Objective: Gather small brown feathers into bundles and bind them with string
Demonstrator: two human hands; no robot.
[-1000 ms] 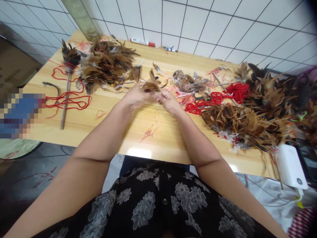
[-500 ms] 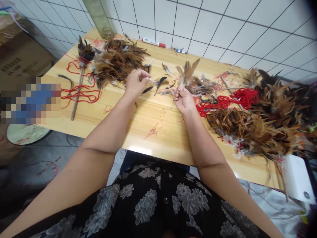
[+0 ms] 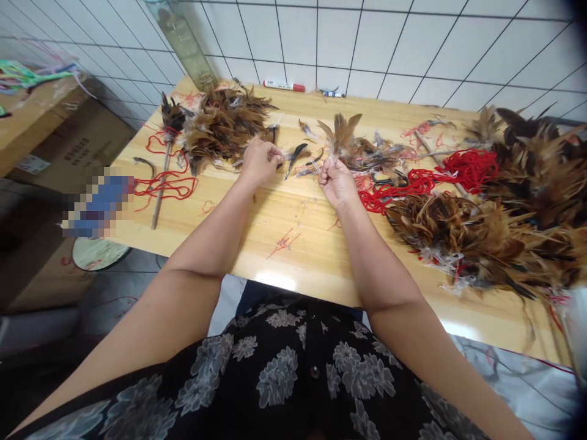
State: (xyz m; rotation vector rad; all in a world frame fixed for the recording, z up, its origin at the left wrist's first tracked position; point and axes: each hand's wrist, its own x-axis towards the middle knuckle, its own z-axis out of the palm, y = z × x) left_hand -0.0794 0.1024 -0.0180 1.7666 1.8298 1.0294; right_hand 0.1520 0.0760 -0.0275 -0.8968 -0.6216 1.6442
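Observation:
My right hand (image 3: 338,182) is closed around the quill ends of a small bunch of brown feathers (image 3: 340,133), whose tips fan upward. A thin pale quill sticks out beside its fingers. To the left, my left hand (image 3: 260,162) is low over the table with thumb and fingertips pinched together, and I cannot make out what is between them. A curved black feather (image 3: 296,157) lies between the two hands. Just behind the left hand is a large heap of brown feathers (image 3: 224,125). Loose feathers (image 3: 378,157) are scattered right of the held bunch.
A stick with dark feathers tied on its end (image 3: 161,183) lies at left by red cord. Red yarn (image 3: 470,168) and more feather piles (image 3: 463,235) cover the right side. Along the tiled wall are a bottle (image 3: 192,55), a red-capped marker (image 3: 284,86) and a blue-and-white marker (image 3: 332,93).
The view has shifted slightly, showing more of the boxes at left. My left hand has moved a little right and down, its fingers more curled. The right hand still grips its feather bunch.

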